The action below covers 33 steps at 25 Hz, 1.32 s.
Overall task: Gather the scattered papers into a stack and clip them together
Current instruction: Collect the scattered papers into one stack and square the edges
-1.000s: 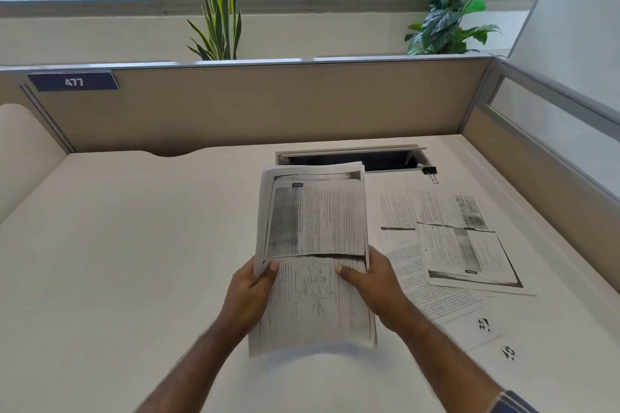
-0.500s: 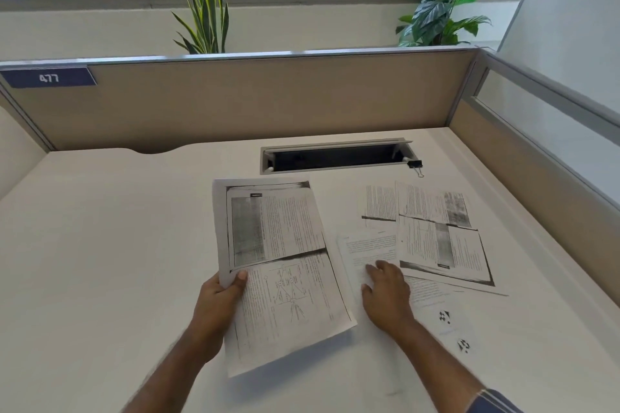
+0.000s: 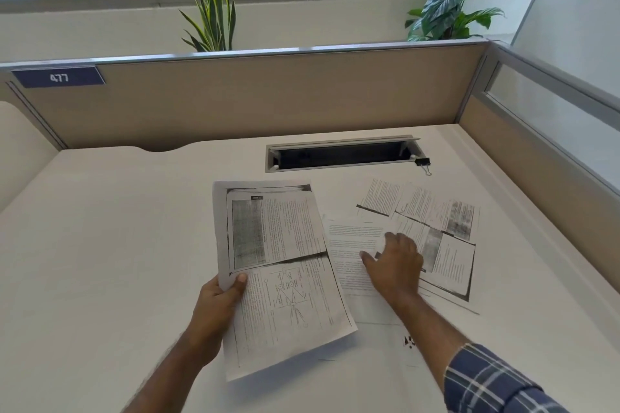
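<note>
Left hand [image 3: 219, 300] pinches the stack [image 3: 281, 271] by its left edge, thumb on top, sheets tilted just above the desk [image 3: 110, 245]. Right hand [image 3: 396, 265] lies flat, fingers spread, on the loose papers [image 3: 446, 245] at the right; nothing gripped there. Part gathered, I'd say: several sheets remain scattered, and the clip [image 3: 423, 163] sits unused by the cable slot [image 3: 342, 156], well apart from both hands.

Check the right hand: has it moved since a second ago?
Yes. The right hand left the held stack and moved right onto the loose sheets.
</note>
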{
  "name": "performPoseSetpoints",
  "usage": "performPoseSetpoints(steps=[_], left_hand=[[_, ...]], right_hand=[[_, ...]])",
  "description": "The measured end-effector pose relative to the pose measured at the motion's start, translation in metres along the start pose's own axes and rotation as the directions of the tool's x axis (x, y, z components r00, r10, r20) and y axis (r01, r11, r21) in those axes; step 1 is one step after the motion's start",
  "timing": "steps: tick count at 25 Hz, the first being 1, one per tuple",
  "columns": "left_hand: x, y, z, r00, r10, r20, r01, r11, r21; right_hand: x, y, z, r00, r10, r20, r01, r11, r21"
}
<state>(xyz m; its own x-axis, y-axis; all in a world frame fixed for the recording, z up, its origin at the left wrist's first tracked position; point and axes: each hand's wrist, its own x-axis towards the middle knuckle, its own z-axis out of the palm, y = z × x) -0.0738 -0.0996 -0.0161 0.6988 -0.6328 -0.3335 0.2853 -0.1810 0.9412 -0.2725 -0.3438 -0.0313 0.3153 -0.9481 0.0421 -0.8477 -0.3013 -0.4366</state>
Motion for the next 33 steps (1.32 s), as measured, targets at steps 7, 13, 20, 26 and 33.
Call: performPoseSetpoints(steps=[7, 13, 20, 26, 33], left_hand=[[0.002, -0.002, 0.006, 0.999, -0.030, 0.031, 0.030, 1.000, 0.002], [0.008, -0.003, 0.010, 0.998, -0.056, 0.040, 0.055, 0.998, 0.028], [0.015, -0.002, 0.013, 0.989, -0.121, 0.088, 0.120, 0.993, 0.015], [0.024, -0.005, 0.024, 0.976, -0.194, 0.096, 0.200, 0.978, -0.053], [0.024, -0.002, 0.033, 0.968, -0.174, 0.181, 0.198, 0.972, -0.123]], right_hand=[[0.006, 0.014, 0.012, 0.998, -0.003, 0.060, 0.010, 0.993, -0.119], [0.006, 0.004, 0.010, 0.996, -0.061, 0.058, 0.072, 0.971, -0.228], [0.000, 0.000, -0.006, 0.962, -0.196, -0.190, 0.216, 0.972, 0.092], [-0.043, -0.042, 0.009, 0.694, -0.668, -0.268, 0.715, 0.681, 0.154], [-0.085, -0.063, 0.026, 0.481, -0.877, 0.011, 0.872, 0.480, 0.099]])
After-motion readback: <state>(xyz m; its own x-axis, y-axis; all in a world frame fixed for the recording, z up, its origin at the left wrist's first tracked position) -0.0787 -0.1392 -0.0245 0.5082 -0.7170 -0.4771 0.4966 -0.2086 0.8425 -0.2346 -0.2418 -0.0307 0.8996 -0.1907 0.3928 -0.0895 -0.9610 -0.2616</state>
